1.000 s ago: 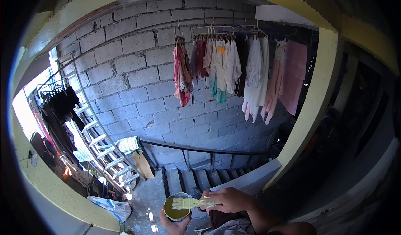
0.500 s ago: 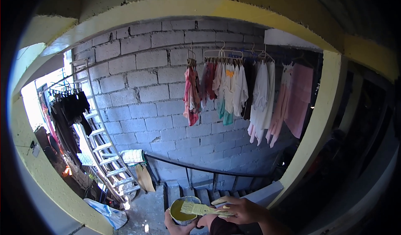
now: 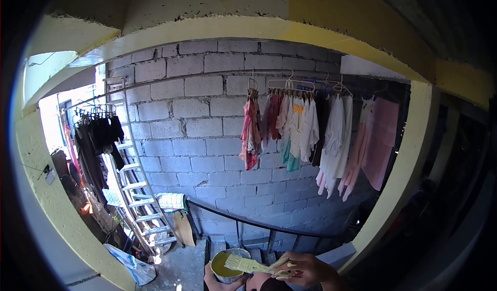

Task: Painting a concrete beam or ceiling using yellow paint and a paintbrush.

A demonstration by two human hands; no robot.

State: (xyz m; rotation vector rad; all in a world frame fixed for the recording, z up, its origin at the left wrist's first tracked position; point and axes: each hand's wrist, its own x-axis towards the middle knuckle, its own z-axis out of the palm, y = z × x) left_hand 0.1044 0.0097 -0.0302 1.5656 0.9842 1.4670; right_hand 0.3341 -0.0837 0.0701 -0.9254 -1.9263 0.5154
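Observation:
My left hand [image 3: 213,281] is wrapped around a small round bowl [image 3: 229,279] at the lower edge, with yellow-green paint [image 3: 219,263] inside. In my right hand [image 3: 308,269] is a wide flat paintbrush [image 3: 249,266], gripped by its handle. Its pale, paint-coated bristles point left and lie over the right side of the bowl. I cannot tell whether they touch the paint or the rim. Paint marks show on the right hand's fingers.
Steps with a dark handrail [image 3: 259,226] go down beyond the bowl. A metal ladder [image 3: 135,185] leans at the left beside a white-and-blue sack [image 3: 132,266]. Clothes [image 3: 300,120] hang before the block wall [image 3: 196,130]. A yellow beam [image 3: 233,28] crosses overhead; a pillar [image 3: 396,180] stands right.
The view has tilted up, so the scene sits lower and slightly right. The bowl and both hands are lower in the picture. The brush remains over the bowl, still held.

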